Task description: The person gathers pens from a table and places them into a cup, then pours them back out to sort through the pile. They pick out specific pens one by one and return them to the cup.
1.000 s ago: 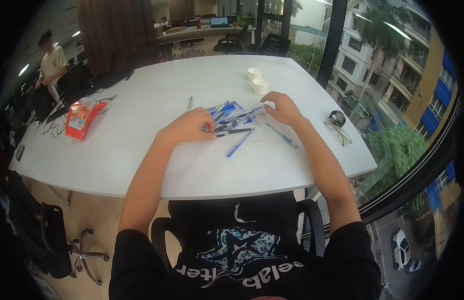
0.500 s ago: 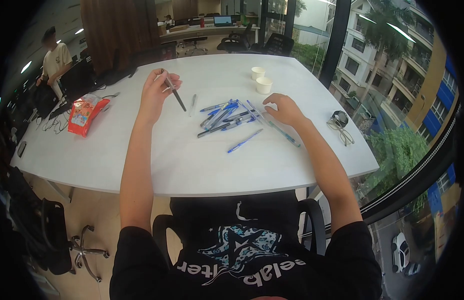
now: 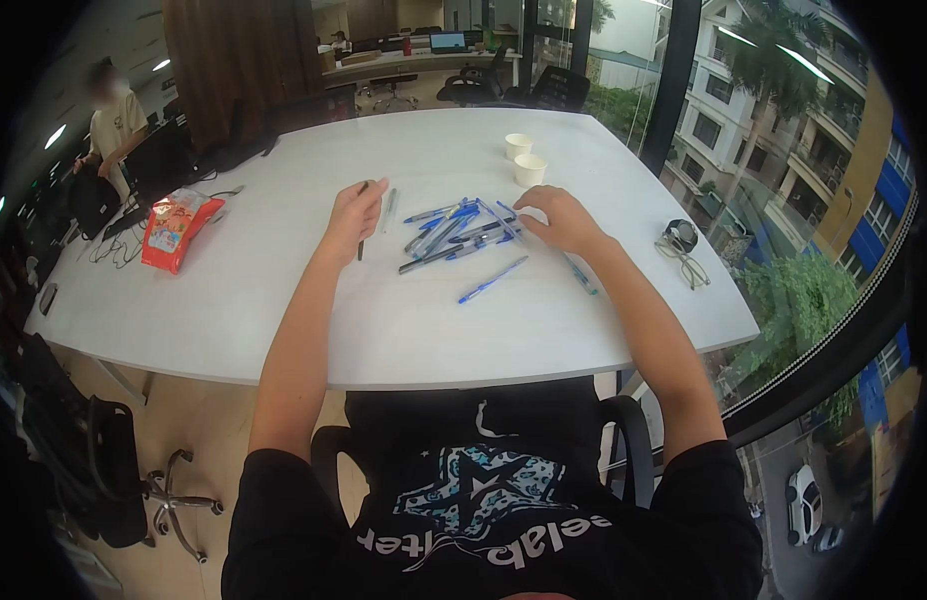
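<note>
My left hand [image 3: 356, 218] is closed around a dark pen [image 3: 361, 251], which pokes out above and below the fingers, over the table left of the pile. Just to its right lies a clear pen [image 3: 390, 211]. A pile of blue and black pens [image 3: 452, 238] spreads across the middle of the table. At the pile's right edge, my right hand [image 3: 564, 222] has its fingers curved and apart, fingertips right at the pen ends. A teal pen [image 3: 581, 275] is partly hidden under that hand. One blue pen [image 3: 492, 280] lies apart, nearer to me.
Two paper cups [image 3: 530, 170] stand behind the pile on the white table [image 3: 404, 340]. Glasses [image 3: 692, 270] and a watch [image 3: 681, 235] lie at the right edge. A red snack bag [image 3: 178, 230] and cables are at left. Beyond the table, a person [image 3: 114, 125] stands.
My left hand has moved right and down toward the pile, and its pen has turned from slanting to nearly upright. My right hand has shifted slightly left to the pen ends.
</note>
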A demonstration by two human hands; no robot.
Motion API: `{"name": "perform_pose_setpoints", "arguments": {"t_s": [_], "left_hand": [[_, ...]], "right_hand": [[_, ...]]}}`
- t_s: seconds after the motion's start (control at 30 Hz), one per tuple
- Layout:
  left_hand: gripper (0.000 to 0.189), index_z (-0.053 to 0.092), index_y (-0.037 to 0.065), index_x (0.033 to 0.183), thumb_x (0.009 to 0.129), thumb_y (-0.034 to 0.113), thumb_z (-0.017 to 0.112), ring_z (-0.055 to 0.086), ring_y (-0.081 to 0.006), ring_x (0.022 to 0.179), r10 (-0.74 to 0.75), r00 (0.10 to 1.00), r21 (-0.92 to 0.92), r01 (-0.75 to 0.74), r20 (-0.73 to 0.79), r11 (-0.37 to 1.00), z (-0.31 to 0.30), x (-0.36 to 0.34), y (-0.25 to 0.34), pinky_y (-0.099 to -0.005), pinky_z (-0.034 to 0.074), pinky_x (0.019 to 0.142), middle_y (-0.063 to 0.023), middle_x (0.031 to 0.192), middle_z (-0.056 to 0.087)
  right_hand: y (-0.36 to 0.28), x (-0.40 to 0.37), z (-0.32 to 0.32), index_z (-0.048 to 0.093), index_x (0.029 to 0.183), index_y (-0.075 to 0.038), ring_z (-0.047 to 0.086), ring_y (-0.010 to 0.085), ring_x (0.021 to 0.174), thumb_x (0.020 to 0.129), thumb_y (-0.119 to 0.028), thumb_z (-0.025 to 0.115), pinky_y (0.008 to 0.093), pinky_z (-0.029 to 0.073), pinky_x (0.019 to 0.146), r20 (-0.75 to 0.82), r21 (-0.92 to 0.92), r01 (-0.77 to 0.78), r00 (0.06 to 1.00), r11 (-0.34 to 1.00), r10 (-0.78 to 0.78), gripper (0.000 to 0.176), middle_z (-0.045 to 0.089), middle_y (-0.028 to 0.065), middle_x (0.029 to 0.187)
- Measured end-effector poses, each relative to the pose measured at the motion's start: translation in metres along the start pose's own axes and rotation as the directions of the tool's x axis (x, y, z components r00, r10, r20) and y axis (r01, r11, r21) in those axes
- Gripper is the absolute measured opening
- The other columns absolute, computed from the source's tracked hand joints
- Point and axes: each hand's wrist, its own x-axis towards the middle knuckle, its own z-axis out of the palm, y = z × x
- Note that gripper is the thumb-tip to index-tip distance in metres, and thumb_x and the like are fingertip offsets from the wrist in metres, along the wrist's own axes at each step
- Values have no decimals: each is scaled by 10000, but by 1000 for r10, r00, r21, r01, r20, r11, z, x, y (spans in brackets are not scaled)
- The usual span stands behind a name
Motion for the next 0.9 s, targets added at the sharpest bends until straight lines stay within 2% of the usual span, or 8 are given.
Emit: {"name": "perform_pose_setpoints", "arguments": {"t_s": [0.07, 0.1, 0.17, 0.2, 0.43, 0.63, 0.7, 0.9], "left_hand": [[392, 543, 141, 771, 966, 411, 750, 365, -70, 580, 35, 994, 611, -90, 101, 786, 7, -3, 3, -269, 283, 541, 54, 692, 454], [392, 543, 141, 771, 966, 411, 750, 365, -70, 580, 37, 994, 611, -92, 101, 786, 9, -8, 8, -269, 283, 541, 54, 692, 454], [428, 624, 102, 805, 840, 462, 853, 449, -114, 660, -274, 877, 849, -234, 395, 473, 11, -19, 20, -304, 342, 619, 21, 686, 493], [441, 665, 88, 846, 746, 435, 917, 492, -128, 734, -360, 872, 887, -160, 333, 432, 19, -25, 31, -318, 373, 670, 7, 689, 502], [356, 699, 56, 878, 798, 345, 892, 526, -124, 778, -349, 853, 857, -193, 387, 479, 9, -17, 26, -308, 410, 702, -14, 774, 593], [213, 721, 39, 966, 916, 232, 795, 515, -95, 732, 142, 929, 680, -348, 342, 645, -6, -14, 40, -281, 405, 674, 31, 741, 583], [213, 729, 44, 1014, 963, 249, 759, 485, -53, 700, 124, 991, 570, -125, 40, 812, -4, -21, 55, -248, 344, 599, 46, 782, 585], [252, 697, 68, 1164, 1084, 295, 624, 433, -29, 697, 291, 948, 280, -247, -127, 928, -21, -9, 51, -216, 311, 587, 58, 840, 517]], "right_hand": [[-13, 3, 6, 759, 1111, -54, 675, 343, 1090, 918, -166, 722, 446, 539, 978, 0, 48, 144, 990, 988, -144, 226, 729, 128, 1168], [-20, 3, 8, 759, 1111, -54, 675, 343, 1090, 918, -166, 722, 446, 539, 978, -1, 47, 145, 989, 988, -145, 226, 729, 128, 1168], [-33, 4, 12, 755, 1112, -50, 658, 331, 1116, 919, -182, 732, 441, 531, 992, 14, 49, 256, 966, 965, -257, 235, 713, 111, 1182], [-35, 6, 15, 755, 1112, -50, 658, 331, 1116, 919, -182, 732, 441, 531, 992, 9, 47, 252, 968, 967, -252, 235, 713, 111, 1182], [-29, 4, 16, 758, 1103, -49, 644, 313, 1148, 921, -190, 735, 430, 523, 1009, 73, 56, 238, 968, 970, -242, 231, 709, 99, 1215], [-20, 3, 11, 761, 1107, -50, 657, 307, 1135, 924, -189, 730, 419, 533, 1007, 64, 40, 142, 987, 989, -145, 232, 712, 88, 1207], [-21, 2, 11, 761, 1110, -50, 658, 306, 1135, 926, -191, 728, 416, 533, 1010, 64, 35, 132, 989, 991, -134, 234, 712, 86, 1203], [-23, 4, 11, 760, 1109, -47, 664, 308, 1125, 926, -191, 729, 417, 535, 1006, 56, 37, 147, 987, 988, -149, 235, 714, 92, 1191]]}}
